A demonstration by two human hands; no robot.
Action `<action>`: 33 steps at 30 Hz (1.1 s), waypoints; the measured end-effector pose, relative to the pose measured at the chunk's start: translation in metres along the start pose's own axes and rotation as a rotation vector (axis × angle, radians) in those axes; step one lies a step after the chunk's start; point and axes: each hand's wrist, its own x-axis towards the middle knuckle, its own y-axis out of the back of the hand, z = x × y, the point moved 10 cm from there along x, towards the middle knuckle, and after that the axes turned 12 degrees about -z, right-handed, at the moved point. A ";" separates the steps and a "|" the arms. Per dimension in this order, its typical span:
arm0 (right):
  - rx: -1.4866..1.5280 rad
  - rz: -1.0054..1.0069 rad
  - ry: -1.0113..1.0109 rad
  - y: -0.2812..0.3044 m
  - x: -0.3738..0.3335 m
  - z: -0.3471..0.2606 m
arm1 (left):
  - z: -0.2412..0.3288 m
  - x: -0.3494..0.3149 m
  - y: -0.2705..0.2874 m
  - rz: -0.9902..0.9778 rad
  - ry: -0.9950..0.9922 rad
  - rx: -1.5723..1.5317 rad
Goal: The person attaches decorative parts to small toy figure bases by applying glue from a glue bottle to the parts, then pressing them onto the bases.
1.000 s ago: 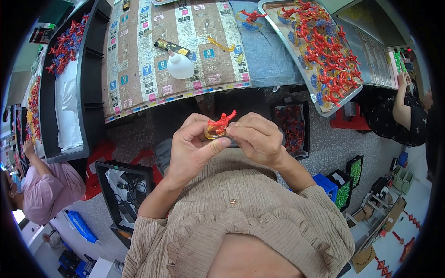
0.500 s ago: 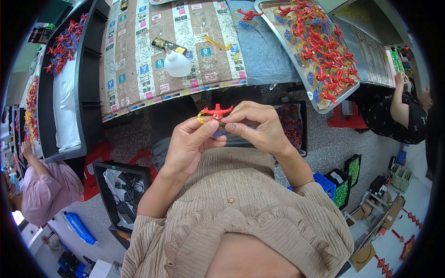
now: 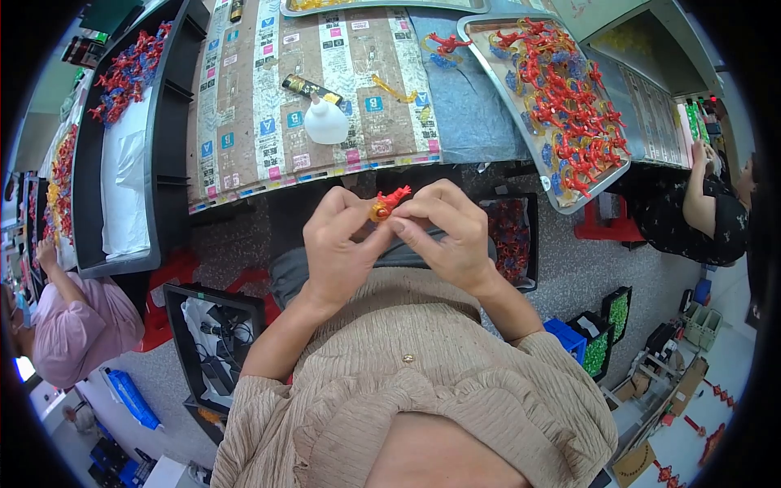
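In front of my belly, just off the table's near edge, both hands hold a small red plastic figurine with a yellow curved part on it. My left hand pinches its left side between thumb and fingers. From the other side, the thumb and bent fingers of my right hand close on it as well. My fingers hide the figurine's lower part. On the table beyond lie a white squeeze bottle with a thin nozzle, a black tube and a yellow strip.
A metal tray heaped with red, blue and yellow figurines sits at the right. One figurine lies on blue cloth beside it. At left stands a black crate of more pieces. Co-workers sit on both sides; a black bin is lower left.
The figurine has been tilted and turned in my fingers; its blue part no longer shows. My left hand has rolled over it, knuckles higher. The view has shifted slightly.
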 end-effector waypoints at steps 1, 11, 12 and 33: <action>-0.009 0.014 -0.015 -0.002 0.000 -0.001 | 0.012 0.000 -0.001 -0.004 -0.079 0.123; 0.010 0.161 -0.265 -0.014 -0.009 0.022 | 0.026 0.005 -0.007 0.037 -0.304 0.543; 0.008 0.160 -0.262 -0.015 -0.009 0.022 | 0.027 0.006 -0.009 0.039 -0.315 0.589; -0.178 0.291 -0.249 0.027 -0.004 0.026 | 0.057 0.033 -0.036 -0.019 -0.527 0.766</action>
